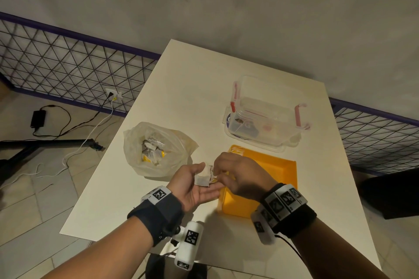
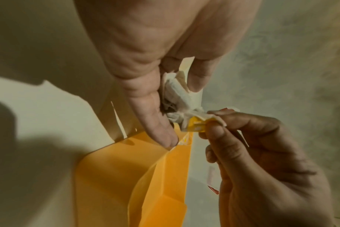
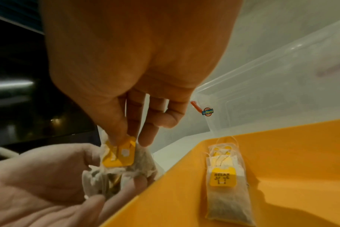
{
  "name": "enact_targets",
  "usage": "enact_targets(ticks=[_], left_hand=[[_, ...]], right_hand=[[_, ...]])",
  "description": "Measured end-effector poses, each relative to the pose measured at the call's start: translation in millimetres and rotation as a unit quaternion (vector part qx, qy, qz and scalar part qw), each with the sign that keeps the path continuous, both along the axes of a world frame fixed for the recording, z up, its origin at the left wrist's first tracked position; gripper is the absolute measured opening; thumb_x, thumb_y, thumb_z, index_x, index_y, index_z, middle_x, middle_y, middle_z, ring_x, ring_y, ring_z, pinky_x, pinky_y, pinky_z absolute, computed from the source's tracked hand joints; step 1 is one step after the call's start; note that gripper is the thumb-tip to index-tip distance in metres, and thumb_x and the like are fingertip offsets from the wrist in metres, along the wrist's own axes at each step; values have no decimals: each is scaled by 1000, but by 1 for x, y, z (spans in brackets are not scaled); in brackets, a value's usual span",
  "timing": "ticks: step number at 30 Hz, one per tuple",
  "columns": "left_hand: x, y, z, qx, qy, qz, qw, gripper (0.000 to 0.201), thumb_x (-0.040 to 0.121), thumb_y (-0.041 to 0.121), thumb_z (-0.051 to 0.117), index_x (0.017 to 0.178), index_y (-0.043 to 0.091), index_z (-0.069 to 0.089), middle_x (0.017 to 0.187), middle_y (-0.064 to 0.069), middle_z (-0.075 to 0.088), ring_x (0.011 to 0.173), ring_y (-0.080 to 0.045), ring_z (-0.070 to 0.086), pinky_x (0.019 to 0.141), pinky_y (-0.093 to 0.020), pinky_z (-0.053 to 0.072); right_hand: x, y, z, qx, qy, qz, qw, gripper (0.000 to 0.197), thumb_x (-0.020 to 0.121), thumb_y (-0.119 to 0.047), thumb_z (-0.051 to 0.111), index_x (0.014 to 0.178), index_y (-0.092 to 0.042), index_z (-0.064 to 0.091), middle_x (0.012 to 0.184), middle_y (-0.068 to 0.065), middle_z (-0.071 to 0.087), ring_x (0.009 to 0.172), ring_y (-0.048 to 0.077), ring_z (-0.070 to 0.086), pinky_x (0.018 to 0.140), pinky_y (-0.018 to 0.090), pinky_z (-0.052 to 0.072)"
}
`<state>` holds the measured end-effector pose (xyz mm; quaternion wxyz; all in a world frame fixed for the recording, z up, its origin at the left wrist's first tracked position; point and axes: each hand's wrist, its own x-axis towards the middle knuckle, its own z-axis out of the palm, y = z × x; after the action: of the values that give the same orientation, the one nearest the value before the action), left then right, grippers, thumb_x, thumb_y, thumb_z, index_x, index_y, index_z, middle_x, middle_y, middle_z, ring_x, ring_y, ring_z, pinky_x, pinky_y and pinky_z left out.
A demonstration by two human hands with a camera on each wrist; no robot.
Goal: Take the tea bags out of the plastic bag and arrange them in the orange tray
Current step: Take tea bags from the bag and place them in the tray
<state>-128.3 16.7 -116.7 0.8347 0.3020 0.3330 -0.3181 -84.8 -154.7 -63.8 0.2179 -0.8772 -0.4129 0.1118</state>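
My left hand lies palm up beside the orange tray, fingers and thumb curled round a small bundle of tea bags. My right hand pinches the yellow tag of one tea bag in that bundle, thumb against forefinger. In the right wrist view two or three tea bags lie stacked flat inside the tray, near its left wall. The crumpled plastic bag sits open on the table to the left, with several tea bags inside.
A clear plastic container with red clips stands on its lid just behind the tray. The white table ends close to my wrists. A wire-mesh fence, cables and a socket are on the floor to the left.
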Motion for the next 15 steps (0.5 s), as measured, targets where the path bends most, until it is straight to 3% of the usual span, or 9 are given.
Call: enact_targets(ticks=[2, 3, 6, 8, 11, 13, 15], left_hand=[[0, 1, 2, -10, -3, 2, 1000, 31, 97, 26, 52, 116, 1, 55, 117, -28, 67, 111, -40, 66, 104, -56, 45], [-1, 1, 2, -15, -8, 0, 1000, 34, 96, 26, 53, 118, 0, 56, 117, -27, 67, 110, -39, 66, 104, -55, 45], [-1, 3, -1, -19, -19, -4, 1000, 39, 94, 26, 55, 122, -1, 58, 113, -24, 68, 98, -33, 70, 96, -50, 50], [-1, 3, -3, -19, -19, 0, 1000, 40, 93, 25, 56, 122, -1, 59, 111, -23, 68, 93, -31, 70, 92, -48, 51], [0, 2, -5, -15, -18, 1, 1000, 40, 92, 24, 56, 124, 0, 57, 108, -22, 67, 90, -31, 69, 98, -47, 48], [1, 2, -6, -19, -14, 1, 1000, 41, 91, 24, 57, 126, 1, 55, 109, -21, 66, 90, -31, 69, 102, -48, 46], [1, 3, -6, -24, -11, 1, 1000, 36, 91, 24, 57, 121, 4, 55, 109, -20, 65, 88, -30, 69, 96, -45, 49]], right_hand=[[-1, 2, 4, 29, 43, -31, 998, 7, 88, -16, 60, 91, -20, 65, 98, -7, 64, 86, 9, 57, 73, 29, 48], [-2, 3, 6, 50, 65, -50, 995, 7, 87, -14, 62, 89, -20, 65, 100, -9, 64, 84, 5, 57, 71, 23, 46], [-2, 4, 9, 116, 110, -116, 980, 14, 82, -4, 68, 80, -17, 64, 111, -12, 64, 80, 4, 57, 67, 10, 39], [0, 4, 11, 159, 137, -165, 964, 16, 81, 0, 68, 80, -17, 65, 104, -10, 67, 78, 9, 59, 66, 13, 42], [4, 4, 13, 184, 149, -239, 942, 22, 86, -2, 65, 88, -24, 67, 85, 0, 68, 77, 20, 61, 73, 33, 51], [8, 1, 12, 184, 156, -264, 934, 30, 88, -1, 62, 96, -29, 69, 84, -1, 66, 75, 25, 63, 75, 33, 53], [12, -3, 11, 181, 161, -285, 927, 33, 86, -1, 61, 98, -30, 71, 80, -7, 64, 73, 27, 65, 73, 37, 55]])
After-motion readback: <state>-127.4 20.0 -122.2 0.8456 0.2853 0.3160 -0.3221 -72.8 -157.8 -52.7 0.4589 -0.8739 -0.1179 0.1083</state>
